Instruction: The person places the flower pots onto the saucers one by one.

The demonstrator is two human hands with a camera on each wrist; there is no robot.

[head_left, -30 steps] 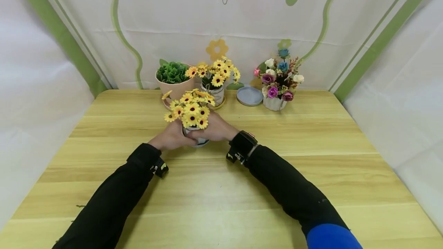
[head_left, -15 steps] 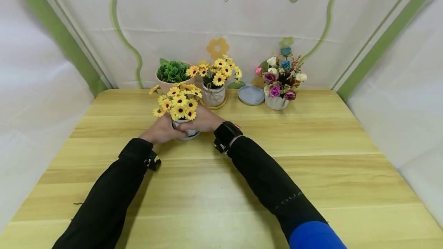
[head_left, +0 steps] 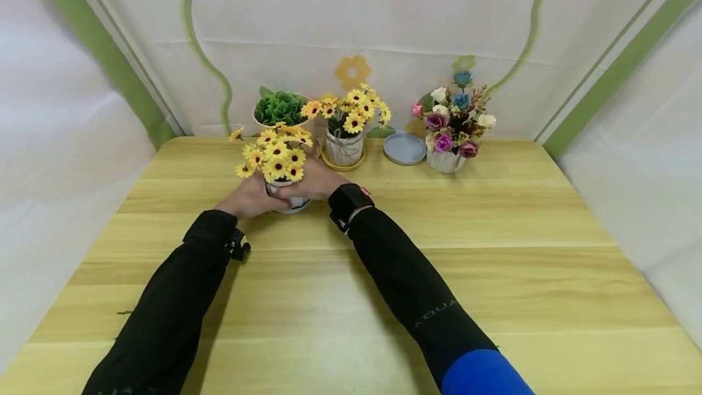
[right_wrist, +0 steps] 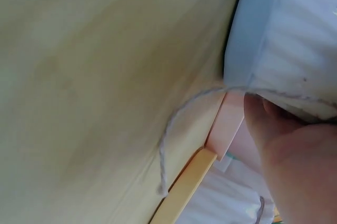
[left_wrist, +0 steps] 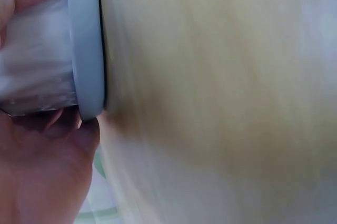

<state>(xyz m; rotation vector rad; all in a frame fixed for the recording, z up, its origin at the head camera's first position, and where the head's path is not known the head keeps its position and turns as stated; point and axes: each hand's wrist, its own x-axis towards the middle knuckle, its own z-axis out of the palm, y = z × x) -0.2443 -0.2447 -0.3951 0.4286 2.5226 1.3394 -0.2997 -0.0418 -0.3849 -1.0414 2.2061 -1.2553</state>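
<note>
A small white ribbed pot (head_left: pixel 285 199) of yellow daisies (head_left: pixel 274 154) stands on a grey-blue saucer (left_wrist: pixel 87 45) at the table's back left. My left hand (head_left: pixel 249 198) grips the pot from the left and my right hand (head_left: pixel 309 185) grips it from the right. In the left wrist view my fingers (left_wrist: pixel 42 171) curl round the pot wall (left_wrist: pixel 37 61). The right wrist view shows the pot (right_wrist: pixel 295 61), its saucer (right_wrist: pixel 250 29) and a loose twine end (right_wrist: pixel 174 129). Whether the saucer touches the wood is unclear.
Along the back edge stand a green succulent in a pink pot (head_left: pixel 280 110), a second daisy pot on a yellow saucer (head_left: pixel 345 139), a bare grey-blue saucer (head_left: pixel 404 149) and a pot of mixed roses (head_left: pixel 452 133). The wooden table (head_left: pixel 439 230) ends at white cloth walls.
Both hands have carried the daisy pot left and away from me, toward the pink pot at the back. The grip on it is unchanged.
</note>
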